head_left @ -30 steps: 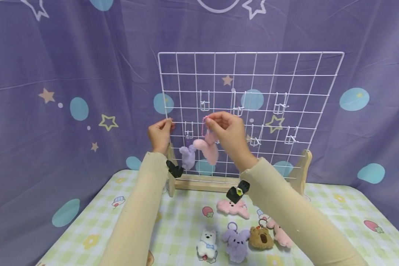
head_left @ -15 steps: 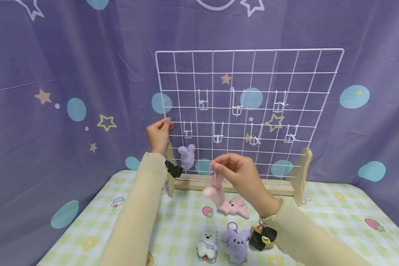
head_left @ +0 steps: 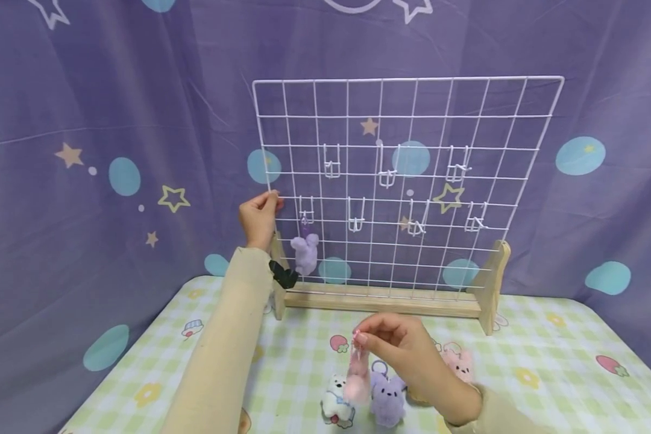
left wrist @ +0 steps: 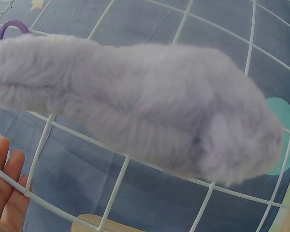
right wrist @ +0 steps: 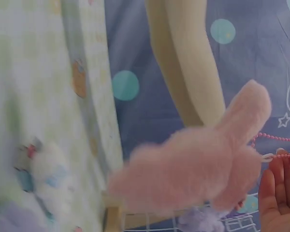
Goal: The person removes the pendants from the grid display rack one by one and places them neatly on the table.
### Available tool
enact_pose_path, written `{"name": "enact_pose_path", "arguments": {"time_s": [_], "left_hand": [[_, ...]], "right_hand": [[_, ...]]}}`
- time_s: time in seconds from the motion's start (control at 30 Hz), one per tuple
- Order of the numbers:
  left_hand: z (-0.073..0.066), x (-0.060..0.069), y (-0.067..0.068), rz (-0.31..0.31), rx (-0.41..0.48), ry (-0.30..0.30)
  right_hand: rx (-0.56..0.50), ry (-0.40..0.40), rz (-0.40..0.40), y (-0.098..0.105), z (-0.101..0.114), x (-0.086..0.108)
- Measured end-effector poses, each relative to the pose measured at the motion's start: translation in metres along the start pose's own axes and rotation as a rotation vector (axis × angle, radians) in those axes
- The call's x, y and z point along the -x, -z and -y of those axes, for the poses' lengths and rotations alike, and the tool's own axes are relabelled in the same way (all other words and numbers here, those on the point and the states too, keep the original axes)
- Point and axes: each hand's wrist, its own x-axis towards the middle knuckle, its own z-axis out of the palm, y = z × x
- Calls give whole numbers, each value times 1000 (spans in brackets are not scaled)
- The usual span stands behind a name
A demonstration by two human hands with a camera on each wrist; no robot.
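Note:
At the left upright of the white wire grid rack (head_left: 347, 79), my left hand (head_left: 258, 219) grips the edge wire. Close beside it a purple plush keychain (head_left: 305, 254) hangs from a hook; it fills much of the left wrist view (left wrist: 150, 108). Low over the table, my right hand (head_left: 407, 352) pinches the pink bead chain (right wrist: 275, 138) of a pink plush keychain (right wrist: 193, 169), which dangles in front of a white bear plush (head_left: 335, 405). To its right lies a second purple plush (head_left: 387, 401) with a ring.
Another pink plush (head_left: 460, 363) lies partly behind the right hand, and a brown plush (head_left: 416, 396) is mostly covered by it. Several bare hooks (head_left: 356, 223) hang on the grid, whose wooden base (head_left: 380, 301) stands on a checked tablecloth (head_left: 548, 343).
My right hand has carried the pink plush from near the grid's hooks down and toward me, over the plush toys on the table. My left hand keeps its place on the rack's edge.

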Motion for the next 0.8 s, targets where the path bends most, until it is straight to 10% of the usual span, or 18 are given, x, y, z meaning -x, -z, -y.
{"name": "enact_pose_path", "arguments": {"time_s": [0.43,0.8], "left_hand": [[-1,-3,1,1,-6,12],[-1,-1,0,-18,-25,7]], "right_hand": [[-145,-2,173,-16,-20,43],[-492,-112,329,-40,-37,66]]}}
